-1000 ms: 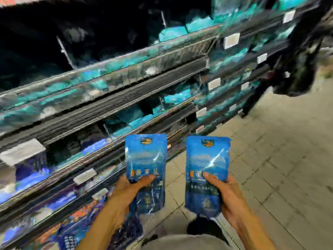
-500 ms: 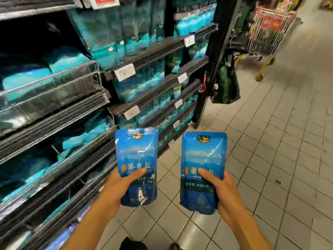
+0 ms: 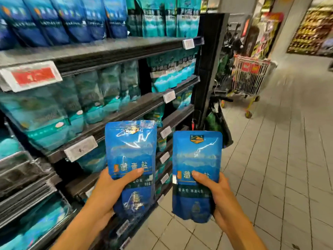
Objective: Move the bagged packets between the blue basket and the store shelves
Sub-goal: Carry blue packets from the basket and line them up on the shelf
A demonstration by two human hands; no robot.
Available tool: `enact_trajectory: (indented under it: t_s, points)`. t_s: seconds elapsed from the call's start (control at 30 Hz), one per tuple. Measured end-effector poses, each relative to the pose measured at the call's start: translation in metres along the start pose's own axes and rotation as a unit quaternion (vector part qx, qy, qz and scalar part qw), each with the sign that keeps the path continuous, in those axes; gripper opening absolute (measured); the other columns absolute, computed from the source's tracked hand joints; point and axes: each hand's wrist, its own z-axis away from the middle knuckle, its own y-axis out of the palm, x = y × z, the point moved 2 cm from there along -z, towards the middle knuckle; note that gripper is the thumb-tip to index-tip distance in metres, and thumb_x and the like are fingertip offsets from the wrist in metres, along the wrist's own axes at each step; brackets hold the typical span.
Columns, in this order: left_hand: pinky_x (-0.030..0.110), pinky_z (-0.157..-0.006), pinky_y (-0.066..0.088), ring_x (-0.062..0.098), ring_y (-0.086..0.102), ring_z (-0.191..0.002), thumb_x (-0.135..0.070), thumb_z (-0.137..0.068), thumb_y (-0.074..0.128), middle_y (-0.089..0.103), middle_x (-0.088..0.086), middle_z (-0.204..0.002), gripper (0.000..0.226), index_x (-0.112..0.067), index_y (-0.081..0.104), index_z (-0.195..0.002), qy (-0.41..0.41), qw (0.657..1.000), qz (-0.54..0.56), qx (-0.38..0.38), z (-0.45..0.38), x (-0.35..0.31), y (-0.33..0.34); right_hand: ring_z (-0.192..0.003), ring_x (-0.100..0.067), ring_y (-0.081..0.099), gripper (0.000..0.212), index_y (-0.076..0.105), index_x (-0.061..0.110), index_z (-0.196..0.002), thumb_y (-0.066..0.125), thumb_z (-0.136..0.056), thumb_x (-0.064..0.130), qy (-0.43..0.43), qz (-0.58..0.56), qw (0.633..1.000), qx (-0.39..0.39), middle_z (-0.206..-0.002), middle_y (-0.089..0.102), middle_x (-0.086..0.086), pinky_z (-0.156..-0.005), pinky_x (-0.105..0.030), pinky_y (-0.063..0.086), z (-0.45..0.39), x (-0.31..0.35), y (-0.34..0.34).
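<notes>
Setting: retail shop, supermarket aisle.

Evidence: tiered dark store shelves [image 3: 115, 51] are seen along the left side, stocked in rows with identical blue packets [image 3: 59, 20] on the top tier and teal packets [image 3: 100, 94] on the tiers below. White price labels [image 3: 169, 96] are clipped along the shelf edges; one red promotional label [image 3: 30, 76] is fixed at the left. A grey tiled floor [image 3: 270, 177] is laid through the aisle. A wire shopping trolley [image 3: 250, 76] is parked near the end of the shelf unit, by a dark bag [image 3: 218, 121] hung at the end post. Further stocked displays [image 3: 311, 31] are visible, blurred, at the far right.
</notes>
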Motion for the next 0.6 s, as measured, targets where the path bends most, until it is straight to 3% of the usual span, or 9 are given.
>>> enact_trajectory:
  t_s: [0.2,0.27,0.4,0.5,0.6]
  points:
    - [0.037,-0.071,0.063,0.026,0.077,-0.095,-0.028,-0.060,0.086,0.078,0.003,-0.108,0.041,-0.034,0.078,-0.099,0.071,0.997,0.015,-0.004,-0.095,-0.069,0.022,-0.097,-0.035,0.075,0.047,0.077,0.023,-0.101,0.092,-0.057,0.031,-0.054,0.015,0.996,0.066,-0.110,0.076,-0.014,-0.071,-0.040,0.062,-0.105,0.073,0.042]
    - [0.045,-0.078,0.062,0.029,0.076,-0.097,-0.024,-0.062,0.087,0.078,0.006,-0.110,0.042,-0.029,0.078,-0.103,0.094,0.995,0.012,-0.002,-0.118,-0.093,0.027,-0.096,-0.034,0.075,0.047,0.077,0.022,-0.102,0.091,-0.058,0.028,-0.076,0.021,0.993,0.086,-0.110,0.076,-0.013,-0.071,-0.039,0.062,-0.135,0.095,0.058]
    - [0.032,-0.076,0.062,0.024,0.075,-0.100,-0.023,-0.063,0.093,0.078,0.004,-0.111,0.047,-0.029,0.077,-0.106,0.165,0.986,-0.028,-0.003,-0.150,-0.148,0.037,-0.098,-0.032,0.075,0.047,0.077,0.017,-0.105,0.088,-0.060,0.026,-0.114,0.012,0.983,0.143,-0.111,0.076,-0.014,-0.073,-0.037,0.061,-0.191,0.138,0.094]
    - [0.036,-0.083,0.061,0.022,0.074,-0.104,-0.018,-0.071,0.085,0.077,0.003,-0.112,0.043,-0.021,0.076,-0.112,0.208,0.977,-0.052,-0.021,-0.170,-0.195,0.045,-0.099,-0.031,0.074,0.041,0.076,0.012,-0.108,0.082,-0.068,0.016,-0.130,-0.010,0.970,0.204,-0.112,0.076,-0.014,-0.074,-0.038,0.061,-0.235,0.171,0.128]
    - [0.032,-0.078,0.062,0.021,0.075,-0.100,-0.012,-0.077,0.078,0.078,0.003,-0.109,0.036,-0.014,0.075,-0.113,0.256,0.962,-0.064,-0.073,-0.190,-0.241,0.052,-0.096,-0.029,0.075,0.043,0.074,0.008,-0.113,0.076,-0.070,0.014,-0.124,-0.042,0.952,0.277,-0.113,0.075,-0.015,-0.073,-0.039,0.061,-0.281,0.209,0.164]
